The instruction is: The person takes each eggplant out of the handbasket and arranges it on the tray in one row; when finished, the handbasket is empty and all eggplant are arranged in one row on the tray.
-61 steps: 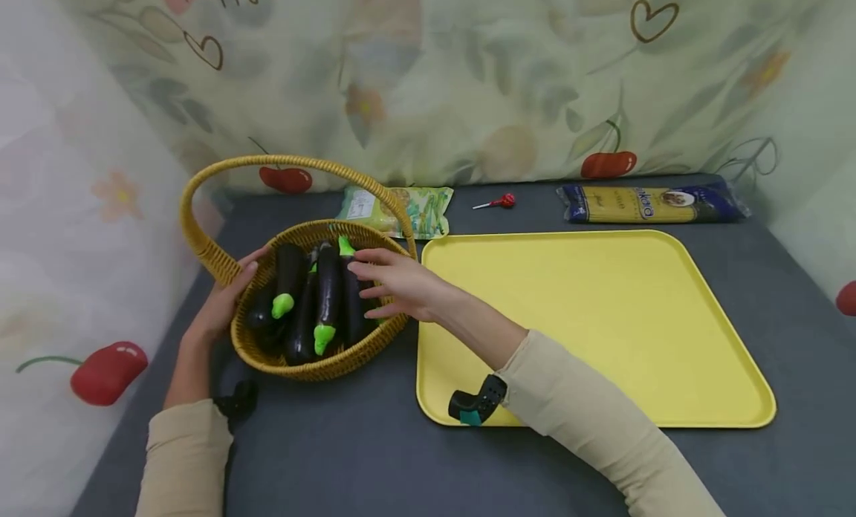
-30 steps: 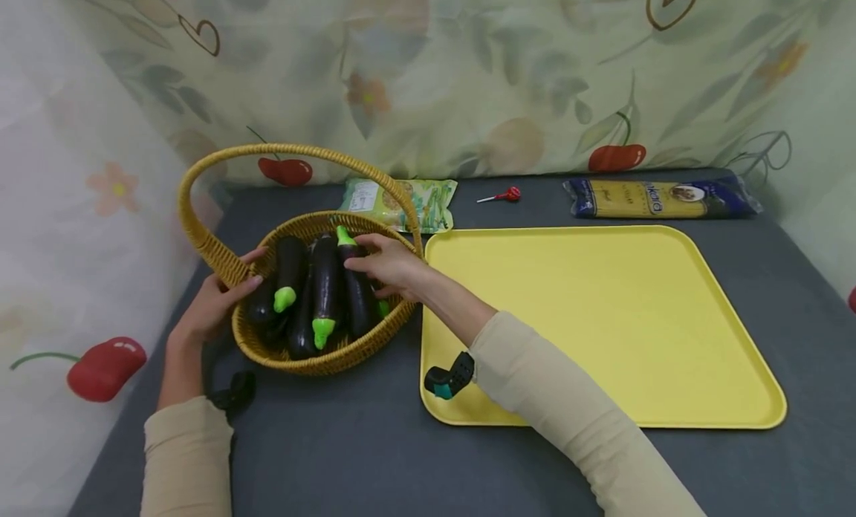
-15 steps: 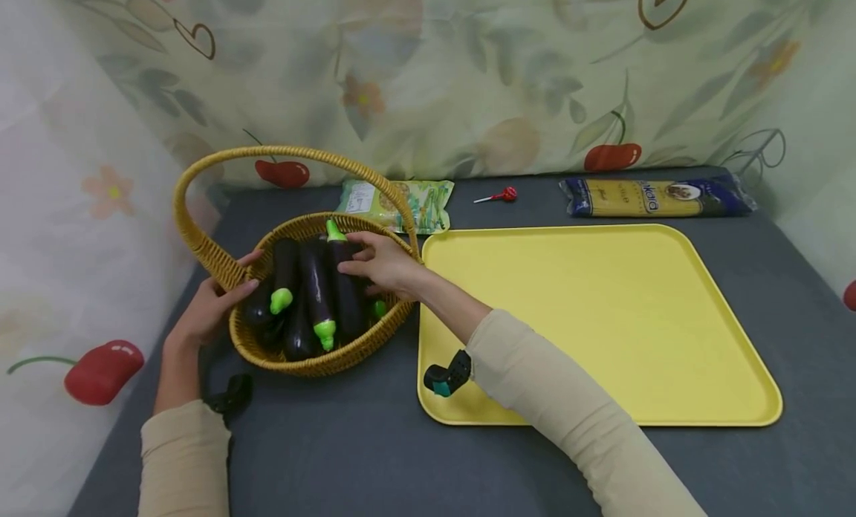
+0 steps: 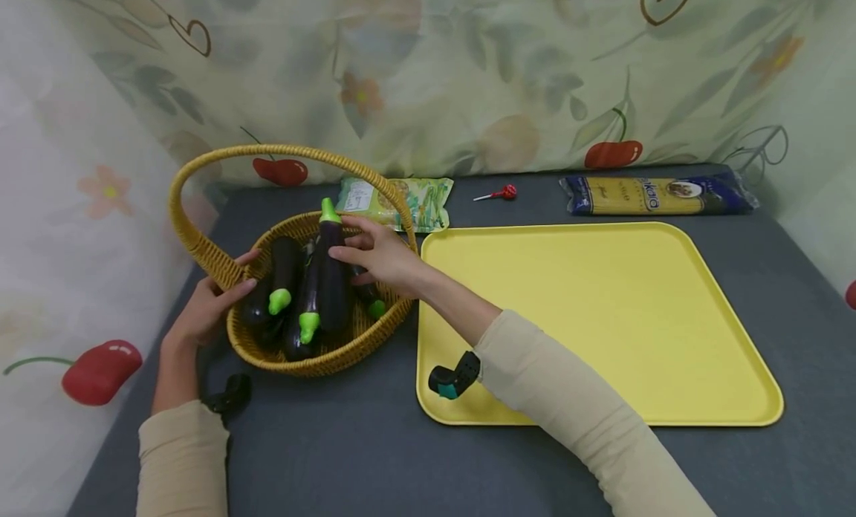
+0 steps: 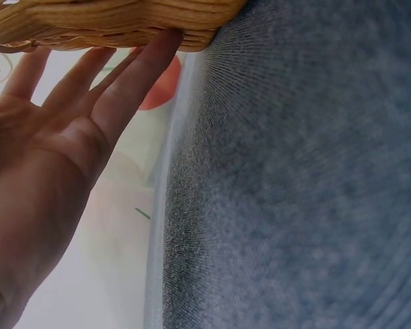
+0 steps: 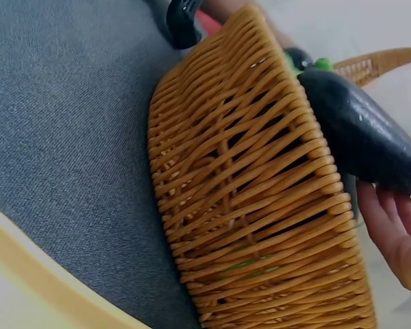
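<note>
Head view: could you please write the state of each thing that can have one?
Basket: handle raised, eggplants inside.
Held eggplant: tilted, green cap at the far end.
Other eggplants: loose in the basket, partly overlapping.
Left grip: fingers straight, touching the basket.
Right grip: holding one eggplant.
Tray: lying flat, partly hidden by the right sleeve.
Green bag: lying down, partly behind the handle.
Lollipop: lying down.
Blue-yellow packet: lying flat.

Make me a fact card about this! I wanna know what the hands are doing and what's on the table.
Left hand: touches the basket beside its handle
Right hand: holds an eggplant near its green end
Basket: yellowish, woven, with more eggplants inside
Tray: yellow, right of the basket
Along the back: green packet, red lollipop, blue-and-yellow packet
Table: dark grey-blue
</note>
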`<act>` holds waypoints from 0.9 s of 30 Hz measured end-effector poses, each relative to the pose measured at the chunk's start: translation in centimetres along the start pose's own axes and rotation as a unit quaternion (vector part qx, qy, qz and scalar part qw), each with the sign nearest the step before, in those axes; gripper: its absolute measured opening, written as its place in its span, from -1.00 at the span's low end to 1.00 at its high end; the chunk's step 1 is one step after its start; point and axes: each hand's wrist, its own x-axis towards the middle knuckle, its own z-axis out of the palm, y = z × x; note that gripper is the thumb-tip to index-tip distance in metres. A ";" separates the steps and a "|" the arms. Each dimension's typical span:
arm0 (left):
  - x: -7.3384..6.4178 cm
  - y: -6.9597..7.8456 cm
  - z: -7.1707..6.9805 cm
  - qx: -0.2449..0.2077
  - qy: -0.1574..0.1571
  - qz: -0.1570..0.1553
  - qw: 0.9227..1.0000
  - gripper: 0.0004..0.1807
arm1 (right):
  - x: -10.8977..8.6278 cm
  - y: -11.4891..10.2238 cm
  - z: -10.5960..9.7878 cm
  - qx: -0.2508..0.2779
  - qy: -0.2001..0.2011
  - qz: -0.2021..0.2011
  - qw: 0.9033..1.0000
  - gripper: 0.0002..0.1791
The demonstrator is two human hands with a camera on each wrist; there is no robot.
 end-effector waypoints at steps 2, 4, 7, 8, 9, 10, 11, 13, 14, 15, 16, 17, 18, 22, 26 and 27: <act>0.0 0.0 0.0 0.002 0.002 -0.002 1.000 -0.42 | -0.5 -0.4 0.0 0.003 -0.010 -0.008 1.000 -0.34; 0.0 -0.1 -0.1 0.007 0.003 -0.003 1.000 -0.42 | -1.0 -0.7 -0.1 0.003 -0.021 -0.017 1.000 -0.34; 0.1 -0.2 -0.1 0.007 0.004 -0.007 1.000 -0.41 | -2.0 -1.0 -0.4 0.003 -0.038 -0.030 0.999 -0.34; 0.1 -0.2 -0.1 0.007 0.004 -0.007 1.000 -0.41 | -2.3 -1.1 -0.5 0.004 -0.045 -0.034 0.998 -0.34; 0.1 -0.3 -0.1 0.005 0.005 -0.007 1.000 -0.41 | -2.8 -1.2 -0.7 0.002 -0.051 -0.038 0.998 -0.34; 0.1 -0.3 -0.1 0.001 0.005 -0.007 1.000 -0.41 | -3.2 -1.2 -0.8 0.002 -0.058 -0.040 0.998 -0.34; 0.0 -0.2 -0.1 -0.002 0.006 -0.007 1.000 -0.41 | -3.7 -1.2 -1.0 0.003 -0.066 -0.042 0.997 -0.34; 0.0 -0.2 0.0 -0.009 0.007 -0.005 1.000 -0.41 | -4.7 -1.3 -1.3 -0.003 -0.082 -0.041 0.996 -0.34; 0.0 -0.2 0.0 -0.012 0.007 -0.004 1.000 -0.42 | -5.2 -1.2 -1.6 -0.008 -0.091 -0.039 0.995 -0.34; 0.0 -0.2 0.0 -0.013 0.008 -0.002 1.000 -0.42 | -5.6 -1.2 -1.8 -0.017 -0.098 -0.036 0.994 -0.34; -0.1 -0.2 0.0 -0.015 0.008 -0.001 1.000 -0.42 | -6.1 -1.2 -2.1 -0.024 -0.107 -0.032 0.993 -0.34; -0.1 -0.2 -0.1 -0.012 0.008 0.001 1.000 -0.42 | -6.6 -1.1 -2.5 -0.033 -0.115 -0.029 0.992 -0.34; -0.1 -0.2 -0.1 -0.010 0.008 0.002 1.000 -0.42 | -7.1 -1.0 -2.8 -0.041 -0.122 -0.026 0.991 -0.33; 0.0 -0.2 -0.1 0.003 0.011 0.003 1.000 -0.42 | -8.9 -0.7 -4.7 -0.054 -0.149 -0.016 0.987 -0.31; 0.1 -0.1 0.0 0.025 0.016 -0.009 1.000 -0.40 | -10.3 -0.2 -6.9 -0.029 -0.171 -0.009 0.985 -0.21; 0.1 -0.1 0.0 0.030 0.017 -0.012 0.999 -0.40 | -10.6 0.0 -7.4 -0.016 -0.175 -0.008 0.984 -0.18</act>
